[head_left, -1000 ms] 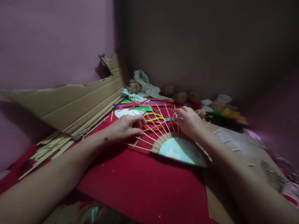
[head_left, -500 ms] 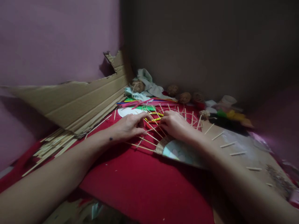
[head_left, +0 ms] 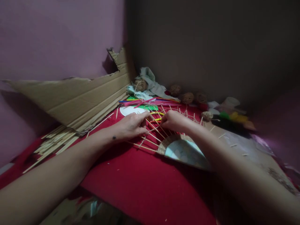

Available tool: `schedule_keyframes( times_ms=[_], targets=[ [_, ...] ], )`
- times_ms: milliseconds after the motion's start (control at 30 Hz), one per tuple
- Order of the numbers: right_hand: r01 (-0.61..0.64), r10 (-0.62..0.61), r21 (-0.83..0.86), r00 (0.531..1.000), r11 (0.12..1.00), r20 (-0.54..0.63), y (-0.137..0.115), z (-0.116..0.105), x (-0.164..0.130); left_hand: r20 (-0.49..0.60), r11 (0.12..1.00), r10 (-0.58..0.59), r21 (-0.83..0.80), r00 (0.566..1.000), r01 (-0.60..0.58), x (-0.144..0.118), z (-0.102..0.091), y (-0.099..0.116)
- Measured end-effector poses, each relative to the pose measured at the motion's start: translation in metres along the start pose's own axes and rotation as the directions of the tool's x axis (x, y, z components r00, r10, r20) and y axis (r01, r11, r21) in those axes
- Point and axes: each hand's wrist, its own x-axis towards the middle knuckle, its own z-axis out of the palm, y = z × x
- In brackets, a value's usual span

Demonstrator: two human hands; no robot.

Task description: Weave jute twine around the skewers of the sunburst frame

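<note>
My left fingers [head_left: 142, 117] bend loosely near the sticks [head_left: 150, 149] of a woven fan [head_left: 180, 150]; my right fingers [head_left: 164, 120] curl, tips hidden. Whether either grips anything, I can't tell. The fan lies on red cloth [head_left: 140, 181].

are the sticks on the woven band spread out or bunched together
Spread out: the sticks fan outward from the woven band, with red cloth showing in gaps between them.
</note>
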Motion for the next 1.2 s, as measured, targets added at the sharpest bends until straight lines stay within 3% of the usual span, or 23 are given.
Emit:
schedule_keyframes(
  times_ms=[300, 567, 833, 967, 1200],
  targets=[
    [-0.083, 0.07, 0.185, 0.994, 0.979, 0.079, -0.002, 0.0, -0.001, -0.013, 0.999, 0.003, 0.032, 1.0, -0.003, 0.001, 0.001, -0.003],
    [-0.08, 0.001, 0.398, 0.981, 0.914, 0.196, -0.001, -0.003, -0.004, -0.019, 0.999, 0.03, 0.025, 0.999, -0.029, 0.002, 0.003, -0.009],
    [-0.111, 0.065, 0.319, 0.986, 0.941, 0.15, -0.006, -0.004, -0.002, -0.018, 0.999, 0.029, 0.045, 0.999, -0.028, 0.003, 0.003, -0.009],
    [-0.121, 0.073, 0.379, 0.987, 0.917, 0.14, -0.003, -0.005, -0.001, 0.0, 1.0, -0.001, 0.025, 1.0, 0.001, 0.003, 0.002, -0.01],
    [-0.138, 0.075, 0.439, 0.985, 0.888, 0.158, -0.004, -0.009, -0.006, 0.07, 0.99, -0.025, -0.134, 0.997, 0.034, 0.0, -0.012, -0.002]
  ],
)
